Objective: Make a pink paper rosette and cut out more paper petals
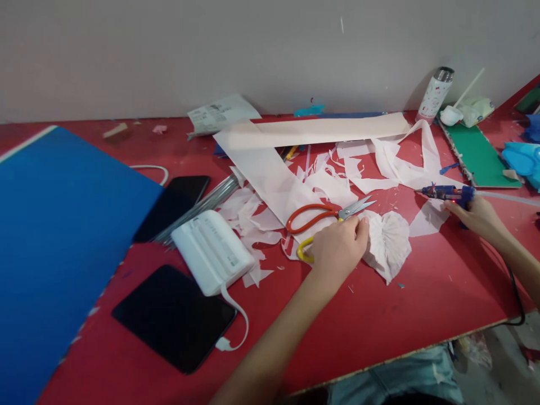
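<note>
Gripping a blue plastic glue gun (442,192), the right hand (480,214) could scorch nearby white paper strips (387,162) if the nozzle (418,190) drifts; the left hand (340,246) pinches a pleated white paper fan (388,246) over the red surface (422,309).

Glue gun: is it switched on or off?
Likely on: a small red light shows on the glue gun in the right hand. Cannot tell whether it's hot.

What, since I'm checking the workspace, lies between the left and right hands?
In the head view: pleated white paper by the left hand, then flat paper below the glue gun.
</note>
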### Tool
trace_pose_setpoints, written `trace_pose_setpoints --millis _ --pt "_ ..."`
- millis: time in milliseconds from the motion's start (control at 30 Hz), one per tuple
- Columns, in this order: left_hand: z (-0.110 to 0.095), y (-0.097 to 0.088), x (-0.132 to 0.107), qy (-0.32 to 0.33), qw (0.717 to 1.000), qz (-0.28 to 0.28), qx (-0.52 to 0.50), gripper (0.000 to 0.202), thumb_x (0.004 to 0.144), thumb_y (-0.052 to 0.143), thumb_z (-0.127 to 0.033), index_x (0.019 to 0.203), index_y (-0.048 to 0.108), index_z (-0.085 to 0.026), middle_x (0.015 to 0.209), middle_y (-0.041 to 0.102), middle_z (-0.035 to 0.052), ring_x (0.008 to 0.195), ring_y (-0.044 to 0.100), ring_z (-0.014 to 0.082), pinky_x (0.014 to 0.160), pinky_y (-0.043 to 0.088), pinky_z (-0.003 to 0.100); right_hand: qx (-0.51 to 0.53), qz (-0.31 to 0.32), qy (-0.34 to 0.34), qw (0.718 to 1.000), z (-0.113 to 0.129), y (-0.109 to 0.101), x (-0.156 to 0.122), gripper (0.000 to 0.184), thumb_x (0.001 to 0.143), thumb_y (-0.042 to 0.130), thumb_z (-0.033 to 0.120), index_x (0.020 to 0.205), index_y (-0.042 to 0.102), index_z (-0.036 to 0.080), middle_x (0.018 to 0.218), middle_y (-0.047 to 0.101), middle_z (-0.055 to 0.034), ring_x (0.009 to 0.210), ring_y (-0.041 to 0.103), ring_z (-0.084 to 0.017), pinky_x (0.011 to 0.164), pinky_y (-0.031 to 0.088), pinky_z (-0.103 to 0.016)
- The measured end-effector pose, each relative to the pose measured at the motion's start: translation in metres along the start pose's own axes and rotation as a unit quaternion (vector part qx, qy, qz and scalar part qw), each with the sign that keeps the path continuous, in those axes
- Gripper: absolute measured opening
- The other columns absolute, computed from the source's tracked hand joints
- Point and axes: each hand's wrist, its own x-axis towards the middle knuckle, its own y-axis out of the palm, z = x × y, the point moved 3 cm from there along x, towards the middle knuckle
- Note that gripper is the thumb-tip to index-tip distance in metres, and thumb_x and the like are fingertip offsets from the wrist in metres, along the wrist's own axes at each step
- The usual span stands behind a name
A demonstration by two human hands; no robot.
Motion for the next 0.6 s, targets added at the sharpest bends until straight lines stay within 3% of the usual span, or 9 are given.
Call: trace_pose_setpoints --millis 133,300,467,600 --pt "0.006 -0.003 0.004 -0.007 1.0 0.008 0.005 0.039 0.093 0.031 -0.033 0.079 0.064 -0.02 0.073 0.068 0.0051 0.068 0.062 0.0202 0.053 0.026 0.03 -0.008 -0.01 -0.03 0.999 -0.004 -0.001 -0.002 0.039 0.076 0.052 0.057 0.08 0.064 0.019 0.063 0.062 -0.0053 0.054 0.053 -0.02 0.048 0.033 -0.03" --pt "0.009 -0.003 0.007 -0.004 0.999 0.039 0.03 0.034 0.092 0.031 -0.028 0.09 0.063 -0.018 0.081 0.07 0.0074 0.076 0.064 0.0224 0.053 0.028 0.03 0.002 -0.01 -0.021 1.0 -0.012 -0.004 -0.005 0.038 0.076 0.054 0.056 0.086 0.06 0.02 0.075 0.063 -0.0077 0.061 0.055 -0.023 0.053 0.038 -0.033" --pt "0.008 -0.005 0.008 0.001 0.998 0.06 0.031 0.032 0.092 0.032 -0.027 0.098 0.061 -0.017 0.083 0.07 0.0077 0.076 0.064 0.0229 0.054 0.034 0.03 -0.029 -0.055 -0.077 0.995 -0.015 -0.01 -0.011 0.038 0.072 0.058 0.057 0.085 0.055 0.022 0.076 0.058 -0.0077 0.071 0.053 -0.026 0.059 0.038 -0.035" --pt "0.008 -0.006 0.008 0.002 0.998 0.066 0.021 0.031 0.091 0.033 -0.027 0.1 0.061 -0.018 0.082 0.069 0.0068 0.076 0.063 0.0219 0.056 0.036 0.03 -0.003 -0.034 -0.092 0.995 -0.021 -0.008 -0.012 0.04 0.074 0.057 0.052 0.097 0.059 0.019 0.082 0.06 -0.007 0.075 0.055 -0.025 0.064 0.039 -0.035"
